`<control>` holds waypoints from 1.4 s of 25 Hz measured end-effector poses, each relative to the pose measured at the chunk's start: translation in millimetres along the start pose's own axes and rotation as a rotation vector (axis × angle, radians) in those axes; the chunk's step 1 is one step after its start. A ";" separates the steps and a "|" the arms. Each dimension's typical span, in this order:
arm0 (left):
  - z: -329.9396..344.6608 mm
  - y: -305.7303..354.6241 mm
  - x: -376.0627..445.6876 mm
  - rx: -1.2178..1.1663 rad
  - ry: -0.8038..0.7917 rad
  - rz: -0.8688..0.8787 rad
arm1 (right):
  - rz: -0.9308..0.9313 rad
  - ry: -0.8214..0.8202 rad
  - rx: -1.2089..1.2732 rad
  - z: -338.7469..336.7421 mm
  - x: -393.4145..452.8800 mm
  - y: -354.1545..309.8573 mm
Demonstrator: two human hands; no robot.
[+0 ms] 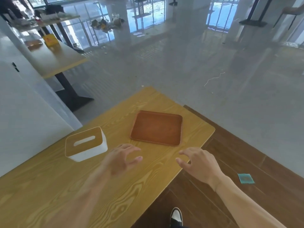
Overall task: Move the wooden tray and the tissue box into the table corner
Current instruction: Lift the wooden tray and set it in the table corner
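Observation:
A flat brown wooden tray (157, 128) lies empty on the yellow wood-grain table (98, 186), toward the table's far right side. A white tissue box (85, 143) with a wooden lid and a slot stands to its left, close to the wall. My left hand (122, 159) hovers over the table just short of the tray's near left corner, fingers spread, holding nothing. My right hand (199, 164) hovers near the table's right edge, below the tray's near right corner, fingers apart and empty.
A white wall (24, 104) borders the table on the left. The table's far corner (148, 88) points toward a grey floor. Another table (56, 58) stands further back left. My shoe (176, 217) and a teal cloth (246, 178) are on the dark wooden floor.

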State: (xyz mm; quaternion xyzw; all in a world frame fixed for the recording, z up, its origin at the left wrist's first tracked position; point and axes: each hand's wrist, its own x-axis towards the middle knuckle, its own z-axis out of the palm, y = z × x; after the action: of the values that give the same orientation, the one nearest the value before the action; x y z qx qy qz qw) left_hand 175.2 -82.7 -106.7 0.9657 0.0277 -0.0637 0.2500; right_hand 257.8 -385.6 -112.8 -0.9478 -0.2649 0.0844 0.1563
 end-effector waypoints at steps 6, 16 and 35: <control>13.1 3.7 37.1 -0.010 -0.017 -0.092 | -0.027 -0.076 0.033 5.9 43.1 37.1; 28.5 -40.7 120.7 -0.037 -0.091 -0.145 | 0.092 -0.162 0.040 51.0 91.6 55.6; 81.5 -158.5 277.7 -0.065 -0.028 -0.441 | 1.428 0.044 1.362 155.0 168.1 14.0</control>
State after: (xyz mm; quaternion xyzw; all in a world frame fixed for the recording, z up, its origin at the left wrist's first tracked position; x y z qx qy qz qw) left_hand 427.8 22.1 -291.3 0.9268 0.2367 -0.1292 0.2613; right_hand 368.9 -269.1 -275.8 -0.5940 0.4775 0.2759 0.5857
